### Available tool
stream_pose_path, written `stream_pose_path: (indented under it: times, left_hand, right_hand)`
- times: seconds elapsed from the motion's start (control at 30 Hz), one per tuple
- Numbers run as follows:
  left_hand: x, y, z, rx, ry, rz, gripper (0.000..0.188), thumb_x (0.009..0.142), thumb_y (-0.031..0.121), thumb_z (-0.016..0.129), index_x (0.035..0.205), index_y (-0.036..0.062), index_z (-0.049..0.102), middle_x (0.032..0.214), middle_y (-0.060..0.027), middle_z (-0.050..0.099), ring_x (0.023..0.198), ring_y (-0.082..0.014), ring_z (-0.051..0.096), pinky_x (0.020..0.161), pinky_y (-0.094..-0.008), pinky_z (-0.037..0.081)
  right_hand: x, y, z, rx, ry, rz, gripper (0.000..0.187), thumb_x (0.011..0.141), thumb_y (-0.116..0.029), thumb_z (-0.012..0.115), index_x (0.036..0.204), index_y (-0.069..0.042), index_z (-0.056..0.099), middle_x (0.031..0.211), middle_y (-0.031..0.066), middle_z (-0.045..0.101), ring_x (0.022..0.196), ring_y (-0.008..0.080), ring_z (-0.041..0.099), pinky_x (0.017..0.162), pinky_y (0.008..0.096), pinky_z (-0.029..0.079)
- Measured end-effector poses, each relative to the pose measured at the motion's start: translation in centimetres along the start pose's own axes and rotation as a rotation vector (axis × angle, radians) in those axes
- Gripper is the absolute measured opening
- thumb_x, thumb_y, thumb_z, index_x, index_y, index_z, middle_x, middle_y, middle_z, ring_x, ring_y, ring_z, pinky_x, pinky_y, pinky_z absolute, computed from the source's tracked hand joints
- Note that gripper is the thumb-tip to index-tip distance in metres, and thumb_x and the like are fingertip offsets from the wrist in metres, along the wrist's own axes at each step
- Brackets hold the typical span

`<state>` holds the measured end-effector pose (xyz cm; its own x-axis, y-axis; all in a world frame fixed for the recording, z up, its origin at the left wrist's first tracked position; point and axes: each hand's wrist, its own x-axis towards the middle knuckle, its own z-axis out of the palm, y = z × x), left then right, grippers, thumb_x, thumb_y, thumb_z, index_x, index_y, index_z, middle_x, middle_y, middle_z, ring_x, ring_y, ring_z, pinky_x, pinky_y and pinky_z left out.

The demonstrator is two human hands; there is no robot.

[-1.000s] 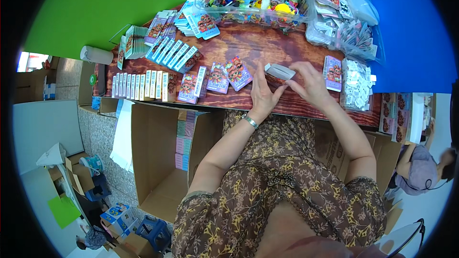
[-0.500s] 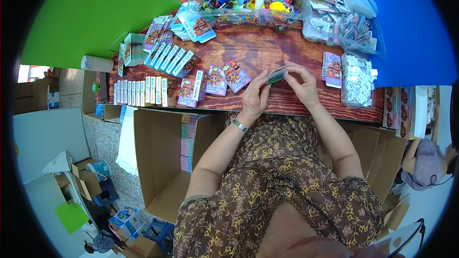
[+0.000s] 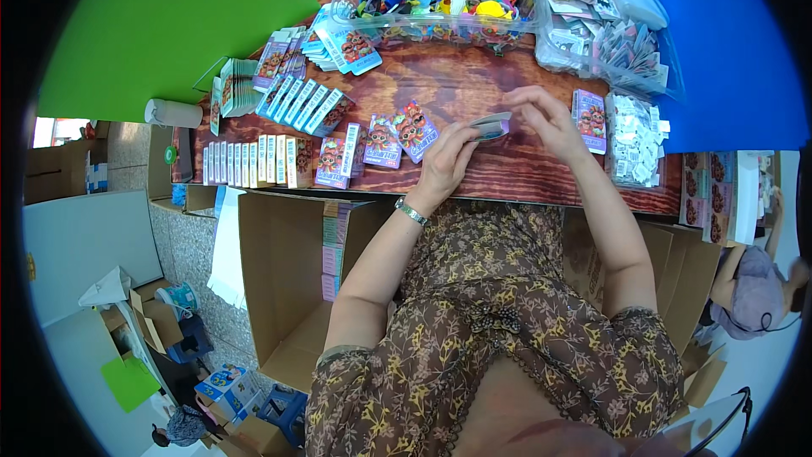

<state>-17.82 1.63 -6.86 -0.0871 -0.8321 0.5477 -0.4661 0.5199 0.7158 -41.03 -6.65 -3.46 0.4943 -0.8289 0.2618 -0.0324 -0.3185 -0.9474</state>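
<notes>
Between the thumb and fingers of my left hand (image 3: 447, 159) is a small flat carton (image 3: 491, 126), its lilac-edged end pointing right. Just right of that end is my right hand (image 3: 550, 125), fingers bent and apart, with nothing visible in them. Left of my left hand, two purple cartons with cartoon fruit pictures (image 3: 416, 131) lie on the wood-grain table (image 3: 440, 76). Beside them, a row of upright cartons (image 3: 254, 161) runs along the near edge. A short stack of purple cartons (image 3: 589, 123) sits right of my right hand.
A clear bin of colourful small plastic pieces (image 3: 448, 0) stands at the far side. Another clear bin (image 3: 605, 25) holds cards and packets. White small packets fill a clear box (image 3: 633, 140) at right. Below the table edge is an open cardboard box (image 3: 283, 288).
My right hand has let go of the carton and moved off to the right. The carton stays in my left hand, which has shifted slightly left, and its lilac-edged end now shows.
</notes>
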Motion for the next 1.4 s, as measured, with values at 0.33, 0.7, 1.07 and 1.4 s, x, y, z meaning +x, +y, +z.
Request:
stream_pose_path:
  times: [0.33,0.7,1.07,1.4]
  left_hand:
    - [-0.1,-0.5,0.2,-0.049,0.038,-0.075,0.028,0.085,0.0,0.077,0.11,0.0005,0.066,0.103,-0.0151,0.07,0.092,-0.0292,0.071,0.078,-0.0362,0.057]
    - [-0.9,-1.9,1.3,-0.153,0.09,-0.155,0.036,0.085,0.005,0.08,0.115,0.0015,0.06,0.096,-0.0128,0.07,0.08,-0.0219,0.072,0.067,-0.0321,0.058]
    - [0.0,-0.6,0.3,0.075,0.073,0.074,0.025,0.084,0.002,0.077,0.107,0.0042,0.068,0.112,-0.0158,0.067,0.093,-0.0312,0.071,0.073,-0.0364,0.059]
    - [1.6,-0.6,-0.1,0.109,0.031,0.024,0.02,0.088,-0.001,0.07,0.107,0.0022,0.063,0.103,-0.0175,0.066,0.096,-0.0369,0.065,0.08,-0.0429,0.054]
  right_hand:
    - [2.8,-2.8,-0.1,-0.394,-0.378,-0.034,0.018,0.094,-0.013,0.069,0.111,-0.008,0.071,0.094,0.0063,0.069,0.089,0.0214,0.066,0.078,0.0348,0.052]
    - [0.3,-3.0,2.8,-1.004,-0.181,-0.514,0.028,0.076,-0.01,0.072,0.104,-0.011,0.072,0.093,0.0034,0.063,0.087,0.0235,0.062,0.072,0.0359,0.051]
    - [-2.1,-1.8,3.3,-0.907,-0.169,-0.513,0.042,0.077,-0.005,0.071,0.119,-0.005,0.069,0.108,0.0056,0.068,0.096,0.0248,0.064,0.081,0.0377,0.054]
    - [-0.3,0.1,3.6,-0.603,-0.075,-0.154,0.047,0.088,-0.01,0.073,0.134,-0.009,0.062,0.132,0.0157,0.058,0.119,0.033,0.059,0.1,0.0415,0.05]
